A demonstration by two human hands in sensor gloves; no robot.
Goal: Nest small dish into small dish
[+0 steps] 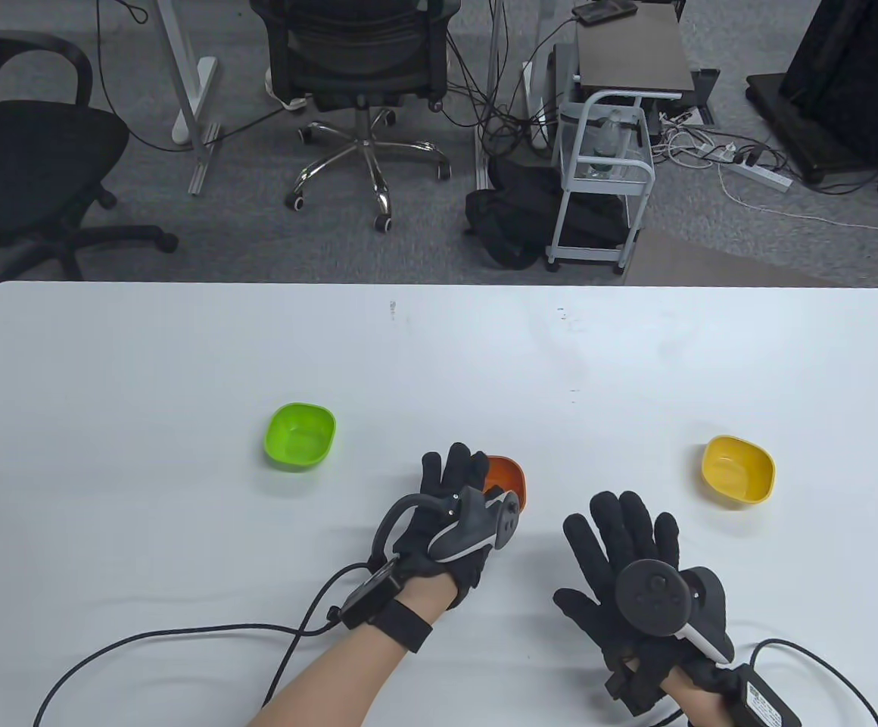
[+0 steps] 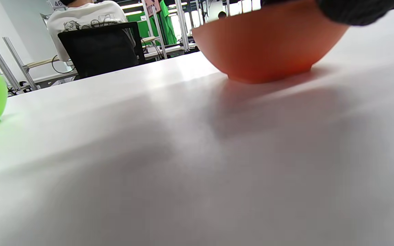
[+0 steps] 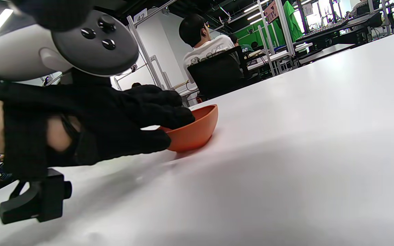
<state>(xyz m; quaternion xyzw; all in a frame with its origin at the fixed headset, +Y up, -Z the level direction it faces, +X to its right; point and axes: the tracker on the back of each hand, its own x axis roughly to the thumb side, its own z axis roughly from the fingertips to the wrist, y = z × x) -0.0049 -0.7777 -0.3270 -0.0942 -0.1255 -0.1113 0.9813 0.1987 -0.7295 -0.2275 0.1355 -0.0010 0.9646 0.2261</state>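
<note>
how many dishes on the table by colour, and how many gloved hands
green dish: 1
orange dish: 1, under the left hand's fingers
yellow dish: 1
gloved hands: 2, left hand and right hand
total: 3 dishes, 2 hands, 5 things

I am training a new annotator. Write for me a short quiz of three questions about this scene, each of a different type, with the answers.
1. True or false: the orange dish stands on the table.
2. Which hand grips the orange dish? A) left hand B) right hand C) both
3. Fill in: the dish nearest the right hand, apart from the orange one, is the ____ dish.

Key: 1 true. 2 A. 3 yellow. The green dish lies untouched, left of the orange one.
</note>
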